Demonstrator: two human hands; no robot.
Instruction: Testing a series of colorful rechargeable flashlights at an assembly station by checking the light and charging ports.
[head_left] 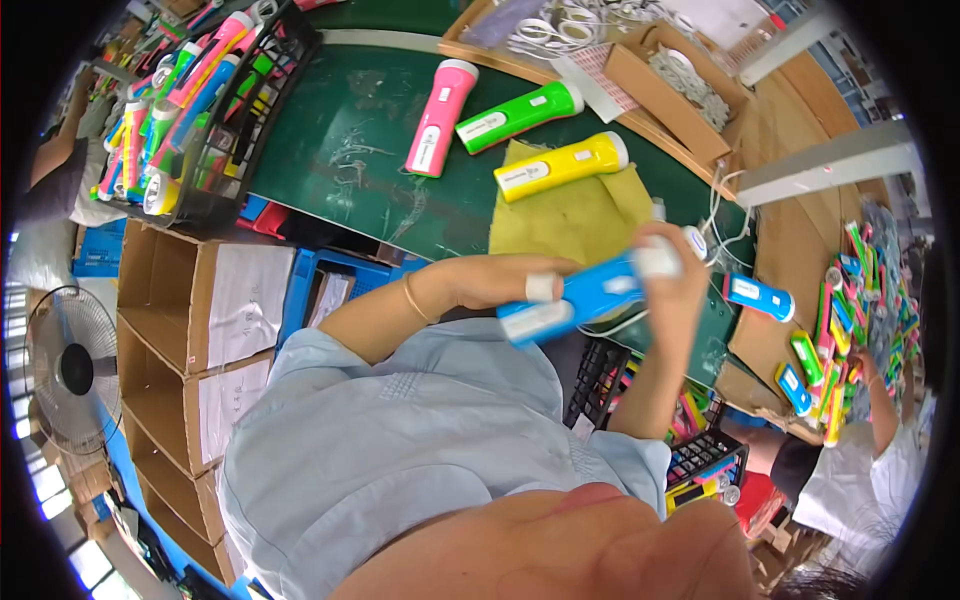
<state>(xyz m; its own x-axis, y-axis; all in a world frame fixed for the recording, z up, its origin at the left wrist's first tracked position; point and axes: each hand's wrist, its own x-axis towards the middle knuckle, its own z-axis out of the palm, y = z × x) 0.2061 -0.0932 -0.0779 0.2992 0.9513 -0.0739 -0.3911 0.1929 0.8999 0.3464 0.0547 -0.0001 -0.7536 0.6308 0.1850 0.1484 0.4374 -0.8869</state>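
Note:
A blue flashlight (600,290) is held slantwise in front of my body, its white head up to the right. My left hand (495,280) grips its body, with a white cover on the thumb. Around the head end my right hand (678,290) is closed, also with white finger covers and smeared by motion. Beneath lies a yellow cloth (540,228) on the green table (340,165). Beyond are a yellow flashlight (562,167), a green flashlight (520,117) and a pink flashlight (442,118). Another blue flashlight (758,297) rests to the right.
A black crate (215,165) full of colourful flashlights stands at left. Far right, a cardboard box (680,90) holds white parts, and a white cord (735,235) trails near my right hand. Cardboard shelving (195,310) and a fan (75,370) are at left. A co-worker (850,480) is at right.

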